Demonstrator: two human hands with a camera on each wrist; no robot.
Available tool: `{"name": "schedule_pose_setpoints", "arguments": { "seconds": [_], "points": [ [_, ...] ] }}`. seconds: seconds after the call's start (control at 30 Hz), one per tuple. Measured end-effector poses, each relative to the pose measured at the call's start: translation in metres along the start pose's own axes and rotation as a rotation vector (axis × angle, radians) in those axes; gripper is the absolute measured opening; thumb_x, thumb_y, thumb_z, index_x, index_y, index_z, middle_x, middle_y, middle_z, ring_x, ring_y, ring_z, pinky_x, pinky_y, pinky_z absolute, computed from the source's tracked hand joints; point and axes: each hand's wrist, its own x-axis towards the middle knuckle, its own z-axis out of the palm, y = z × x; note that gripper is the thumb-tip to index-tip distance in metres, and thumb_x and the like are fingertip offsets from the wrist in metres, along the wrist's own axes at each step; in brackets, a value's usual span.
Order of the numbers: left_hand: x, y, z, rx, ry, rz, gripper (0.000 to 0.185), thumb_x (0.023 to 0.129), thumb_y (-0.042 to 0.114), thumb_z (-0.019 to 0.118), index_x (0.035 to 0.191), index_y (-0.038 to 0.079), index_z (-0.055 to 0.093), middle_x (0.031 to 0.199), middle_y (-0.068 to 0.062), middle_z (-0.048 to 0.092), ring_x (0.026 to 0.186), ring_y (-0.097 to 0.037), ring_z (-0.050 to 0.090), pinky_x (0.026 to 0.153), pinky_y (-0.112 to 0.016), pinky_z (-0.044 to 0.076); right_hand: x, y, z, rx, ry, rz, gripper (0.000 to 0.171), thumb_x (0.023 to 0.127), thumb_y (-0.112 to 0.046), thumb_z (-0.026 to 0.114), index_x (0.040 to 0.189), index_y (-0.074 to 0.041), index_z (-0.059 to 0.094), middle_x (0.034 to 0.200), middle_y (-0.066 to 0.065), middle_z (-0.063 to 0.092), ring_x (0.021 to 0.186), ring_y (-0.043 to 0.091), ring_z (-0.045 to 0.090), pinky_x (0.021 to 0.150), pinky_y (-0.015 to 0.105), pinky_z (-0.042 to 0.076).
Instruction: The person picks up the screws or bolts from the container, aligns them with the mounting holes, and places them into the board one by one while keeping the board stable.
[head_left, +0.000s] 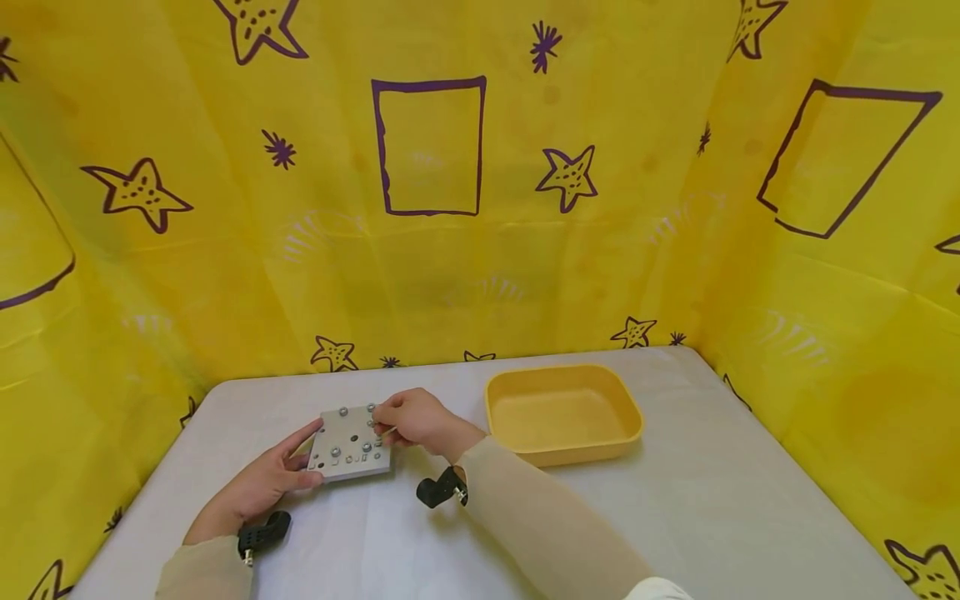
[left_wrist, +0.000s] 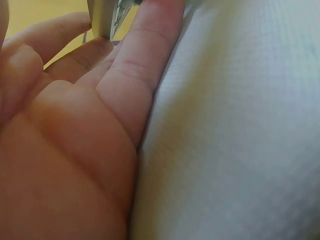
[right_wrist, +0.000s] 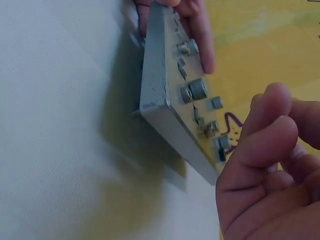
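Both hands are on the metal plate (head_left: 350,444) — it lies on the white table (head_left: 675,517), left of centre and near the person. The left hand (head_left: 262,483) grips the plate's near left corner, thumb on top and fingers running along its left edge; the left wrist view shows those fingers (left_wrist: 135,75) lying fairly straight and close together against the plate's edge (left_wrist: 102,20). The right hand (head_left: 416,419) sits at the plate's far right side, fingers curled, tips bunched together at a screw (head_left: 371,408) there — whether they actually pinch it, I cannot tell. From the right wrist view the plate (right_wrist: 160,100) carries several screws (right_wrist: 192,90) standing up from its face, one thread poking out underneath. Right of the hands sits a yellow tray (head_left: 510,392), just beside the right forearm. Yellow cloth with purple stars (head_left: 138,192) walls in the table.
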Motion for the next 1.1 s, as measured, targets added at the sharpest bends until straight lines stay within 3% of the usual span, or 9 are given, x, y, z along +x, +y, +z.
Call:
{"name": "schedule_pose_setpoints", "arguments": {
  "seconds": [0.13, 0.47, 0.9, 1.1],
  "points": [
    [0.000, -0.001, -0.001, 0.002, -0.001, -0.002, 0.100, 0.085, 0.019, 0.080, 0.162, 0.018, 0.015, 0.157, -0.029, 0.024, 0.133, -0.038, 0.045, 0.106, -0.044, 0.037, 0.004, -0.001, 0.012, -0.039, 0.033, 0.035, 0.015, 0.096, -0.016, 0.067, 0.087, -0.006, 0.074, 0.075, 0.005, 0.069, 0.057, 0.013, 0.054, 0.050, 0.023, 0.042],
    [-0.002, 0.000, -0.001, -0.028, 0.005, -0.020, 0.101, 0.085, 0.017, 0.080, 0.162, 0.019, 0.015, 0.158, -0.030, 0.021, 0.133, -0.038, 0.043, 0.104, -0.039, 0.039, 0.010, -0.007, 0.032, -0.183, 0.031, 0.088, 0.014, 0.096, -0.016, 0.068, 0.085, -0.009, 0.074, 0.071, 0.004, 0.066, 0.050, 0.011, 0.046, 0.044, 0.024, 0.030],
    [-0.002, 0.003, -0.001, -0.012, 0.005, -0.007, 0.100, 0.085, 0.019, 0.080, 0.162, 0.018, 0.015, 0.157, -0.030, 0.022, 0.134, -0.040, 0.042, 0.098, -0.031, 0.046, 0.015, -0.009, 0.037, -0.453, 0.024, -0.009, 0.009, 0.093, -0.018, 0.070, 0.094, -0.014, 0.079, 0.082, -0.008, 0.064, 0.069, 0.010, 0.055, 0.057, 0.025, 0.044],
    [-0.003, 0.003, 0.000, -0.005, 0.005, -0.010, 0.100, 0.086, 0.019, 0.080, 0.162, 0.018, 0.015, 0.158, -0.030, 0.021, 0.134, -0.040, 0.043, 0.104, -0.040, 0.042, 0.017, -0.007, 0.039, -0.520, 0.023, -0.025, 0.008, 0.093, -0.019, 0.071, 0.094, -0.016, 0.078, 0.081, -0.009, 0.063, 0.071, 0.010, 0.056, 0.061, 0.024, 0.045]
  ]
}}
